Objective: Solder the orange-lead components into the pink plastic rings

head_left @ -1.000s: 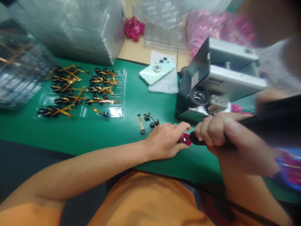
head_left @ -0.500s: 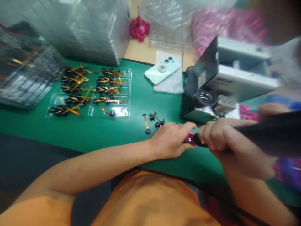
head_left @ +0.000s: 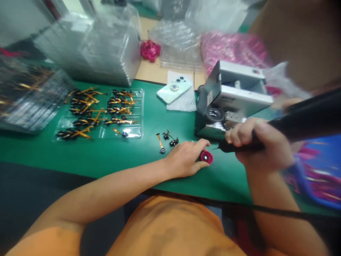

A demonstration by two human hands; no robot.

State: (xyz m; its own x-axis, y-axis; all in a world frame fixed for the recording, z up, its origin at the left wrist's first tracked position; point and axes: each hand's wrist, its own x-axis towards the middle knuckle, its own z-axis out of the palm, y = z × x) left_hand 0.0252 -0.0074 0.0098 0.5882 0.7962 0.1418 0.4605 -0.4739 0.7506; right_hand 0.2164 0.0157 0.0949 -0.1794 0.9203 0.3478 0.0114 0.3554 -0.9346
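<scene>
Between the thumb and fingers of my left hand (head_left: 185, 159) is a small round pink housing (head_left: 209, 157) with a dark part inside, its open face turned to the right. My right hand (head_left: 262, 144) is wrapped round a black electric screwdriver (head_left: 301, 119). The thin bit points left, a short way from the housing and not touching it. Just beyond my left hand lie a few small camera modules (head_left: 162, 150), one with an orange ribbon cable. A grey-and-white screw feeder (head_left: 239, 92) with a round black-rimmed lens stands behind my hands.
A clear tray (head_left: 142, 117) of ribbon-cable modules lies on the green table, with stacked trays (head_left: 106, 49) behind it. A mint phone (head_left: 174, 89) rests on bubble wrap. Pink parts fill a plastic bag (head_left: 234, 49) at the back and a blue bin (head_left: 319, 170) at right.
The screwdriver has drawn back to the right, away from the pink housing, and its thin bit now shows. My left hand still grips the housing. The whole view has shifted somewhat.
</scene>
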